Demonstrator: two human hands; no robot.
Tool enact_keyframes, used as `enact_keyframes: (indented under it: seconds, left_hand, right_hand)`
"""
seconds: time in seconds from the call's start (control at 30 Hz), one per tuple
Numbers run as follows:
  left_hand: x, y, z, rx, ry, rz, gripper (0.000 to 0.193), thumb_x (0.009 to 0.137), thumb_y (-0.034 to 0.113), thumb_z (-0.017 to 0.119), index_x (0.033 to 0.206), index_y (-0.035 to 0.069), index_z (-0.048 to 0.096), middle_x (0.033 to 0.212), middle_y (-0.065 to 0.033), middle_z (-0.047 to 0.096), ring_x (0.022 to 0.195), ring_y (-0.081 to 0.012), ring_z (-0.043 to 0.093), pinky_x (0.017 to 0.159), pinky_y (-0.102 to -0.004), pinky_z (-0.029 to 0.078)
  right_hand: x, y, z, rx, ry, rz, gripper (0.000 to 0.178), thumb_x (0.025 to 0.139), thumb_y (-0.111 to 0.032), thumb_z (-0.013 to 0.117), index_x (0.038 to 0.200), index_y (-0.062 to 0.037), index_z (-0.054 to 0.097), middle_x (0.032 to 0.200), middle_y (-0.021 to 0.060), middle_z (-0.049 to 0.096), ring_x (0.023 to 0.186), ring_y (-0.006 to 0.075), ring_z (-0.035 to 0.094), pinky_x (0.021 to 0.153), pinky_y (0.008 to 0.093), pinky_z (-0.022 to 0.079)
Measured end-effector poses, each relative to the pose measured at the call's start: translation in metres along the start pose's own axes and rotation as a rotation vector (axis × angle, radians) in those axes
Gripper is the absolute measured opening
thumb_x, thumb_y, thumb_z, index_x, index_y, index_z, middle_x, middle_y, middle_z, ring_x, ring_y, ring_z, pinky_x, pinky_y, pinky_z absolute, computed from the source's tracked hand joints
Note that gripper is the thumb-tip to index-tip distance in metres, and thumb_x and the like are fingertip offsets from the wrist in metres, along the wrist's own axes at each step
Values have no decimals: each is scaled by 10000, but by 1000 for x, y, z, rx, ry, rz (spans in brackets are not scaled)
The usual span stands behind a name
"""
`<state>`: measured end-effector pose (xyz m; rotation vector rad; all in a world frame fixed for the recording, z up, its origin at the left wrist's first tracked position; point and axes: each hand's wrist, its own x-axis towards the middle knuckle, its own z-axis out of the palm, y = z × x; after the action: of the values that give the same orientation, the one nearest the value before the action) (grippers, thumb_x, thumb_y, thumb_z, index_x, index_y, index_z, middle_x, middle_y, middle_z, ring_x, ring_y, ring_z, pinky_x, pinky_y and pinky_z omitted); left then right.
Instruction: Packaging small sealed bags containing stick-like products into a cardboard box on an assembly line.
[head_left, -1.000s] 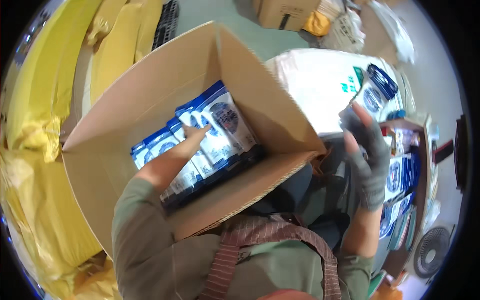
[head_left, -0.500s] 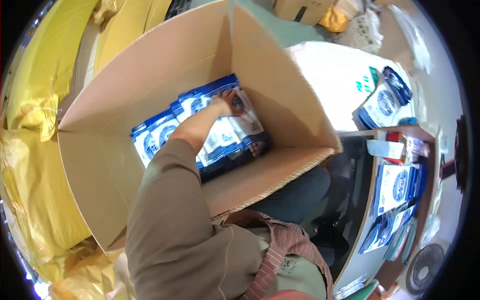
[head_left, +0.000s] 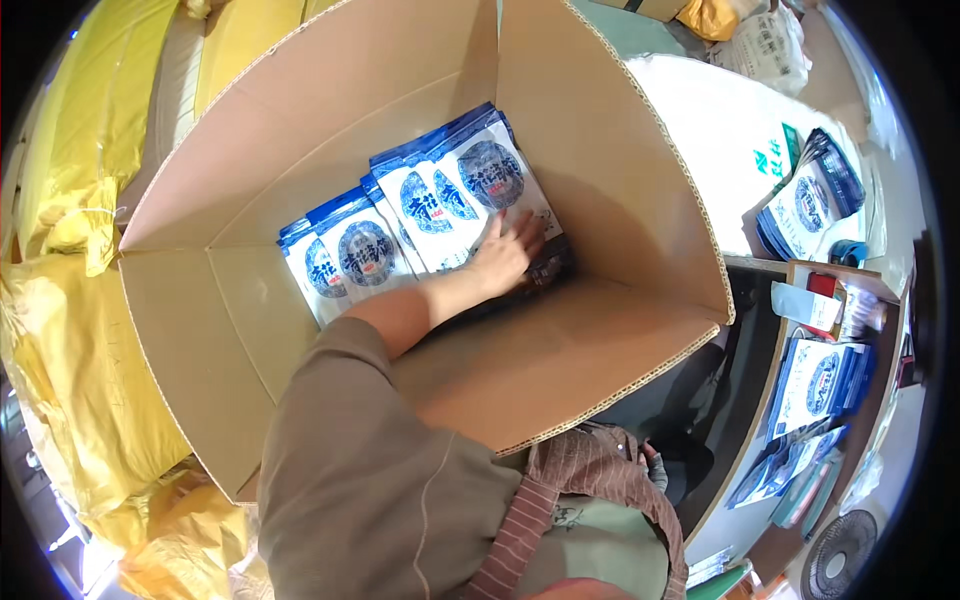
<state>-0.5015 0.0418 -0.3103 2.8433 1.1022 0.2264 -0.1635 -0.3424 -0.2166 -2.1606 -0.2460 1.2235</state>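
My left hand [head_left: 507, 255] reaches into a large cardboard box [head_left: 560, 365]. Its fingers are spread and lie on the lower part of the nearest white-and-blue pouches [head_left: 492, 175], not closed around any. These flat printed pouches overlap in a stack against the far right side inside the box. To their left lies another overlapping row of the same pouches [head_left: 366, 252], partly behind my forearm. A dark strip shows under the lower edge of the stack, beside my fingertips. My right hand does not show.
Yellow wrapped bundles [head_left: 80, 370] line the left side. Right of the box, more pouches [head_left: 805, 210] lie on a white sack [head_left: 690, 130]. Below them, a shelf unit holds further pouches [head_left: 808, 385]. A fan [head_left: 838, 552] stands at the lower right.
My left hand has moved from the top of the pouch stack down to its lower right edge, uncovering the printed fronts. The view has shifted slightly, with the box appearing larger.
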Motion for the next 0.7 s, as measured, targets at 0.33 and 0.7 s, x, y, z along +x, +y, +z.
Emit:
enact_keyframes:
  seconds: [0.33, 0.7]
  left_hand:
    - [41, -87, -139, -475, 511, -431, 175, 837, 104, 562, 931, 13, 678, 959, -109, 623, 760, -233, 577, 579, -339, 491]
    - [72, -102, -175, -391, 287, -115, 339, 955, 193, 485, 1198, -20, 587, 1257, -205, 558, 1151, -322, 541, 961, -349, 423]
  right_hand:
    - [-3, -4, 0, 130, -33, -123, 256, 939, -82, 571, 1185, -16, 602, 1050, 55, 641, 951, 130, 585, 878, 262, 462]
    - [-55, -75, -1, -329, 520, -407, 185, 872, -135, 602, 1013, -40, 675, 975, 133, 673, 936, 263, 641, 842, 326, 481]
